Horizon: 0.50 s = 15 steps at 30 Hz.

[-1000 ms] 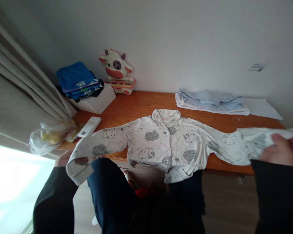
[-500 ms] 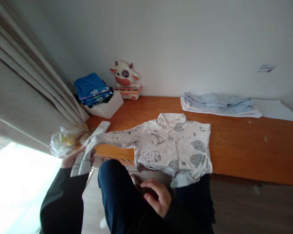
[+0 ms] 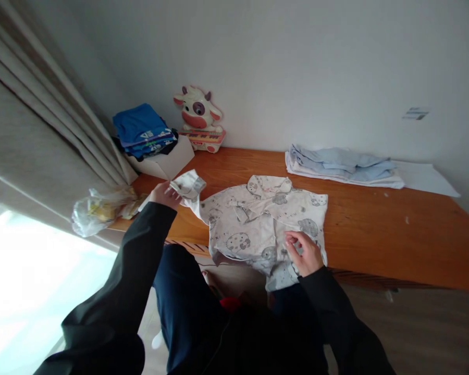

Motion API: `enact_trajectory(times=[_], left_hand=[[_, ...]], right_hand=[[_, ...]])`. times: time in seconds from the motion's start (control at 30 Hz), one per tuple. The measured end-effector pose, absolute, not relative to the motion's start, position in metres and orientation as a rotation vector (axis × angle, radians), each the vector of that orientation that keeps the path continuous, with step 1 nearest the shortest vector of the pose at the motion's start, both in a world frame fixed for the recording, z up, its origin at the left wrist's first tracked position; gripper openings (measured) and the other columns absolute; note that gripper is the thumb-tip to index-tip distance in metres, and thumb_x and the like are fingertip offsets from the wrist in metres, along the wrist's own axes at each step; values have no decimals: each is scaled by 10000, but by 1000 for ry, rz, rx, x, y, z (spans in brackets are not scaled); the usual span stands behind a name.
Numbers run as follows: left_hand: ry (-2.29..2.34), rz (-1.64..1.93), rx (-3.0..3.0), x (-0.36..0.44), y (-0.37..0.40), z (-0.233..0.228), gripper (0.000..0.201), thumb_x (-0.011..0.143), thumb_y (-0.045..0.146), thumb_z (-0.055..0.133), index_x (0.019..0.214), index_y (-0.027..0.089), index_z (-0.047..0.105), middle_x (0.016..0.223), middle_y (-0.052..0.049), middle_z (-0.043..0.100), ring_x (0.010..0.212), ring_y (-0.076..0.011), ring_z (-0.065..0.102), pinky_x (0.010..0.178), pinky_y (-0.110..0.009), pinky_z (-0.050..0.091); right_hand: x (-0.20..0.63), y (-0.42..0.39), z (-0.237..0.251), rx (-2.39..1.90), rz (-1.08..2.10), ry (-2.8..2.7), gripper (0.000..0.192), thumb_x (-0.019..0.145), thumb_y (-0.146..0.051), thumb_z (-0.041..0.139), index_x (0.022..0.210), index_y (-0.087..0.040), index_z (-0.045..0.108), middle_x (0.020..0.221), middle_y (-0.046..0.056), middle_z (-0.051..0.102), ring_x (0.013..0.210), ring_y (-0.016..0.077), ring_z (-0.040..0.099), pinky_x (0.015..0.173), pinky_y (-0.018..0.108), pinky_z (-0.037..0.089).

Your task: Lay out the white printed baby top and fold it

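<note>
A white child's shirt (image 3: 254, 224) with grey cartoon prints lies spread at the table's front edge, collar toward the wall, its lower right part hanging over the edge. My left hand (image 3: 165, 197) is closed on the end of its left-side sleeve, and the cuff is lifted and bent back toward the shirt. Over the shirt's right part is my right hand (image 3: 305, 254), with fingers loosely curled and thumb apart from them. Nothing shows in its grasp; whether it touches the cloth I cannot tell. The right-side sleeve is mostly hidden.
The wooden table (image 3: 375, 229) runs along the wall. At the back left, blue folded clothes (image 3: 143, 127) rest on a white box (image 3: 172, 160) beside a cow toy keyboard (image 3: 199, 122). Light-blue folded clothes (image 3: 340, 164) lie back right. A clear plastic bag (image 3: 97, 211) sits near the curtain (image 3: 58, 125).
My left hand has carried the sleeve end up and to the right, folding it from its outstretched position. My right hand has risen from my lap to over the shirt's right part.
</note>
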<state>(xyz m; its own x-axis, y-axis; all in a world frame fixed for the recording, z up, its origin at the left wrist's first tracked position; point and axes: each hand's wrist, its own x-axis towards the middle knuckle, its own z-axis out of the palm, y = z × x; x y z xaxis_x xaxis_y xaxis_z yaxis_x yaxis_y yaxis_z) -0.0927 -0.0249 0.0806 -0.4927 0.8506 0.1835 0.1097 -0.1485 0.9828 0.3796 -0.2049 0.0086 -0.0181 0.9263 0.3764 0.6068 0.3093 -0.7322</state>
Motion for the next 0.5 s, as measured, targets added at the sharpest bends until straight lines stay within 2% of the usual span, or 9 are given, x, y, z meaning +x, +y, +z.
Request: enact_trajectory(times=[0.07,0.13,0.23,0.27,0.33,0.4,0.47,0.5], left_hand=[[1608,1714,970,-92,-38,61,248,912,371,568,1069,179,568,1069,-115,687,1021,-236,688,860,-408,594],[1601,1693,934,-75,-60,35,395,859,414,652,1163,181,556,1176,-128,683,1031,-223,679,857,-379,576],[1470,1325,1180,-24,-87,4,524,759,506,799,1128,162,656,1046,-130,736,884,-255,711,758,-397,580],[1449,1177,1362,-6,-90,-1,540,761,508,809,1160,170,673,1089,-141,742,915,-272,718,766,-408,582],[1513,970,1731,28,-84,-4,619,766,460,821,1303,201,653,1319,-171,695,1135,-333,690,884,-459,576],[1714,816,1988,51,-65,-1,769,736,417,852,1431,226,585,1519,-182,582,1371,-401,555,1033,-525,512],[1882,613,2066,64,-41,4,776,698,393,886,1403,225,608,1473,-183,625,1394,-442,517,1078,-572,458],[1905,519,2076,69,-30,6,670,703,378,882,1317,223,662,1362,-171,694,1328,-437,566,1061,-572,460]], right_hand=[[391,-209,-5,-1437,396,-1717,247,1011,-359,600,1220,-270,695,1047,55,732,888,226,672,784,386,540],[403,-213,-16,-1487,325,-1704,250,1006,-369,600,1218,-272,690,1036,62,727,893,242,670,825,417,553],[420,-207,-18,-1544,198,-1739,259,994,-361,608,1221,-264,687,1034,79,724,953,275,669,916,466,552],[424,-201,-16,-1548,160,-1766,259,994,-349,604,1221,-259,691,1042,85,725,983,283,667,942,475,545],[428,-186,-13,-1539,104,-1809,249,1000,-318,577,1203,-250,703,1057,92,729,1015,287,661,970,480,532],[427,-171,-16,-1523,85,-1816,245,1002,-297,544,1166,-244,719,1045,93,733,1004,282,656,954,471,533],[426,-159,-25,-1513,98,-1785,246,993,-290,532,1139,-237,723,1005,91,725,969,273,649,914,452,544],[426,-155,-31,-1513,113,-1769,245,982,-292,540,1136,-233,720,983,88,716,947,268,644,890,442,549]])
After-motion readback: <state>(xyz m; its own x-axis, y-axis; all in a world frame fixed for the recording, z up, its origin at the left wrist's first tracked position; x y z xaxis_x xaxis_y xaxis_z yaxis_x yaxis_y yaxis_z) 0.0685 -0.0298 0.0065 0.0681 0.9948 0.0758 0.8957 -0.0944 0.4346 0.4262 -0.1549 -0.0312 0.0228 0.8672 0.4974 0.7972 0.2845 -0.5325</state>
